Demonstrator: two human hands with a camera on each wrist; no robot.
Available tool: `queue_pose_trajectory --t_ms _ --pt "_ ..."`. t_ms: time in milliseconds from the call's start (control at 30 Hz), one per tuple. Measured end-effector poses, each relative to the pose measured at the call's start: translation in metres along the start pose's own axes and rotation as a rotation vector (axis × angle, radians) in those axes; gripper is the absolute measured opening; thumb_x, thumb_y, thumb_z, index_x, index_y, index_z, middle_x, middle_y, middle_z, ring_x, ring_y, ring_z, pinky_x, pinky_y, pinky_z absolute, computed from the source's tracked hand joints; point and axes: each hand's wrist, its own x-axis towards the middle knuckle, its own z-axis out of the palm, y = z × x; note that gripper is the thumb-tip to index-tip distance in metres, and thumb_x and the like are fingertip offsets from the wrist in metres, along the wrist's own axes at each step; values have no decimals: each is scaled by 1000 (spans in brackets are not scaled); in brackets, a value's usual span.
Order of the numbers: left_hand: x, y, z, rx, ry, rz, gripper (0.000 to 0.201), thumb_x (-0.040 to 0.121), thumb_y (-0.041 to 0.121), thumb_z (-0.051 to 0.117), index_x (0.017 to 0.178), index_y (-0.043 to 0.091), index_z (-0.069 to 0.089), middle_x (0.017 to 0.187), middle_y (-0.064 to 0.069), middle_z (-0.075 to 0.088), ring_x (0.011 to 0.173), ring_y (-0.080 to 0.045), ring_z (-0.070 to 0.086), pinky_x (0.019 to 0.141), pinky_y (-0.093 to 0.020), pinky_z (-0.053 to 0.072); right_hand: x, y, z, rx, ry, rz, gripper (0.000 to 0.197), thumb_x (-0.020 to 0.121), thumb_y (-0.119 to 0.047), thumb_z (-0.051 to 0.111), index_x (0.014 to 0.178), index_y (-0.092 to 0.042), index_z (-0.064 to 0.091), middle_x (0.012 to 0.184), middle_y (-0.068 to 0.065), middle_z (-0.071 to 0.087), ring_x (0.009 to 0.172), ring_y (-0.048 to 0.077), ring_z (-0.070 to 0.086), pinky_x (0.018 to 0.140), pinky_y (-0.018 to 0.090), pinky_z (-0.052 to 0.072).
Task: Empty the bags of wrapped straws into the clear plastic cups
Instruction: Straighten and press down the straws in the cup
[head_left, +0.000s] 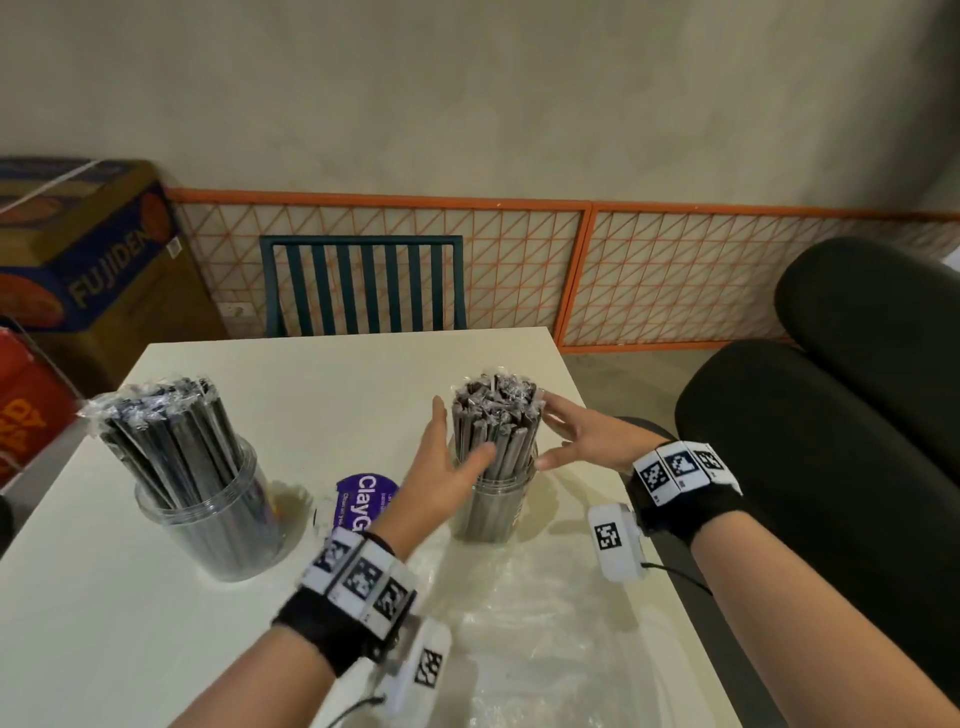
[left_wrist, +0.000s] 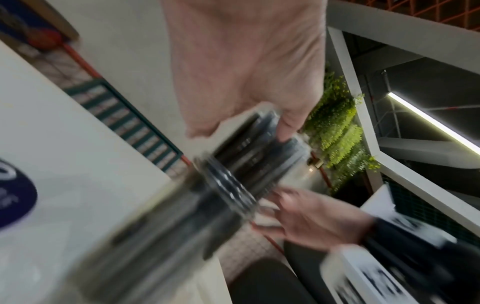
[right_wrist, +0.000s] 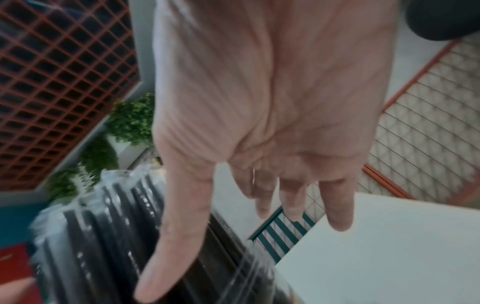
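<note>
Two clear plastic cups stand on the white table (head_left: 311, 374). The left cup (head_left: 208, 525) holds a leaning bundle of wrapped black straws (head_left: 166, 431). The right cup (head_left: 493, 512) holds an upright bundle of straws (head_left: 493, 415). My left hand (head_left: 441, 467) is open with straight fingers on the bundle's left side, its thumb against the straws. My right hand (head_left: 566, 431) is open on the bundle's right side, fingertips at the straw tops. In the blurred left wrist view my left hand (left_wrist: 246, 61) reaches the straws (left_wrist: 246, 156). In the right wrist view my right hand (right_wrist: 272, 102) has its thumb along the straws (right_wrist: 103, 236).
An empty clear plastic bag (head_left: 519, 623) lies flat on the table near me. A purple ClayGo packet (head_left: 363, 499) lies between the cups. A green slatted chair (head_left: 363, 280) stands beyond the table, a black padded chair (head_left: 831, 441) at right, and cardboard boxes (head_left: 93, 260) at left.
</note>
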Motion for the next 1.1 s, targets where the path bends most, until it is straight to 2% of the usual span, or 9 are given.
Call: queue_pose_trajectory --t_ms 100,267,400,567,733,800,933,1000,1100 --pt "-1 -7 30 -62 107 126 101 79 40 70 151 22 1 148 10 27 134 -2 27 103 -18 26 8 -11 6 42 -71 -31 85 74 -3 75 142 -25 30 151 -6 31 142 11 23 119 33 16" --pt "19 -8 38 -99 193 110 107 58 61 74 144 31 19 141 5 43 132 -13 41 110 -38 37 20 -17 17 -18 46 -84 87 67 -19 79 142 -21 35 143 0 48 133 16 42 113 45 33" --pt "27 8 25 -81 250 165 79 70 33 78 136 26 35 128 8 52 119 -7 48 104 -28 39 14 -31 16 26 120 -191 80 71 -3 78 137 -23 37 131 -4 55 123 11 51 107 33 40" --pt "31 18 -8 -36 -49 159 55 82 21 69 132 20 46 124 4 59 115 -11 55 103 -33 43 7 -22 6 51 124 -157 109 53 -27 89 138 -24 21 138 0 46 129 17 47 110 45 37" --pt "34 10 -18 -53 -236 155 65 84 16 67 140 24 34 135 4 52 125 -10 49 110 -37 38 1 -12 11 39 0 -113 115 64 -7 84 147 -33 9 147 -5 37 136 12 35 114 34 28" --pt "32 7 -13 -85 -208 158 80 81 22 70 145 28 22 138 11 44 129 -7 43 111 -31 34 4 -15 11 1 -17 -110 106 67 -4 81 144 -33 15 145 -7 38 135 11 34 114 31 27" --pt "24 1 9 -114 -73 125 110 70 26 80 149 27 4 140 12 35 131 -6 37 108 -25 31 8 -21 15 -13 47 -144 100 66 -22 83 144 -35 20 146 -5 42 135 13 39 116 42 29" --pt "26 0 17 -173 -9 125 105 66 25 83 146 28 13 141 5 40 131 -12 41 110 -32 36 10 -21 20 -6 122 -180 92 70 -20 81 143 -28 26 143 -2 46 132 14 44 114 44 33" --pt "33 5 17 -162 154 165 77 72 21 78 135 23 33 126 3 51 122 -15 50 104 -32 42 8 -22 24 109 253 -219 80 68 -9 82 135 -23 40 130 -2 58 122 14 54 107 42 42"
